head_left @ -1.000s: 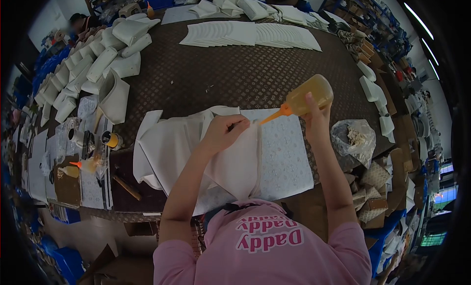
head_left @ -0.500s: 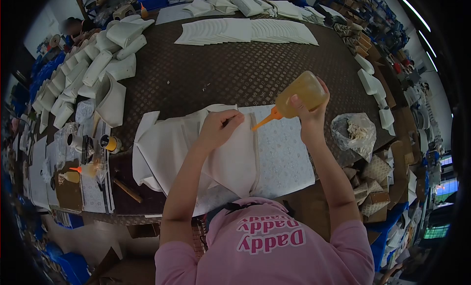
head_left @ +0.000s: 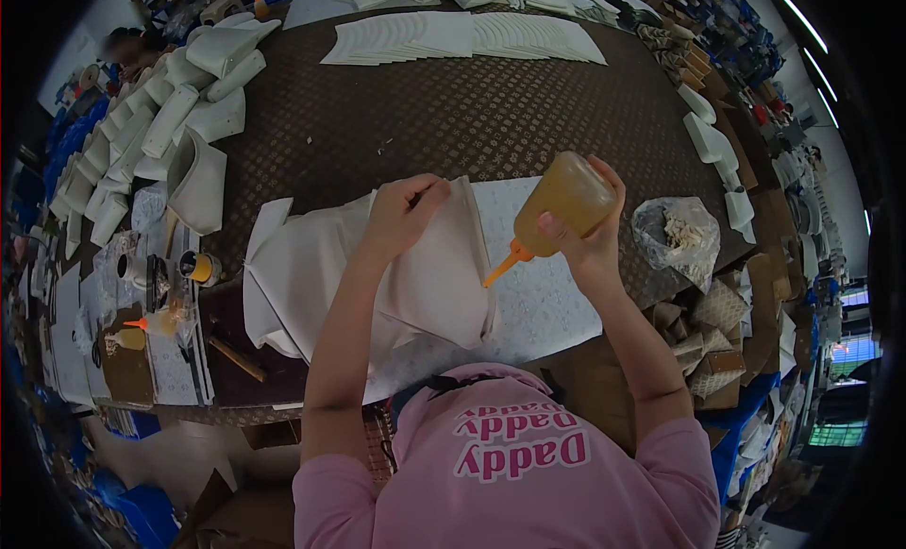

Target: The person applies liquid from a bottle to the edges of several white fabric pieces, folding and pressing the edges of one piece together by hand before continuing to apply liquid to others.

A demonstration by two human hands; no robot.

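Note:
My right hand [head_left: 587,242] is wrapped round a clear bottle of yellowish liquid [head_left: 564,202]. The bottle tilts down to the left, and its orange nozzle [head_left: 508,263] has its tip at the right edge of a white sheet-like piece [head_left: 434,289]. My left hand [head_left: 406,212] rests on the upper part of that piece with its fingers curled together; whatever they pinch is hidden. Under the piece lies a pale patterned sheet [head_left: 547,308], showing mostly on the right.
White curved pieces [head_left: 196,185] are piled at the left. Fanned white sheets [head_left: 406,37] lie at the far side. A bag of scraps [head_left: 675,237] sits right of my right hand. Left are a yellow-banded jar [head_left: 200,268], a wooden-handled tool [head_left: 236,358] and a small glue bottle [head_left: 162,322].
The nozzle tip has moved down along the right edge of the white piece, and the bottle is tilted more steeply. My left hand is still on the upper part of the piece.

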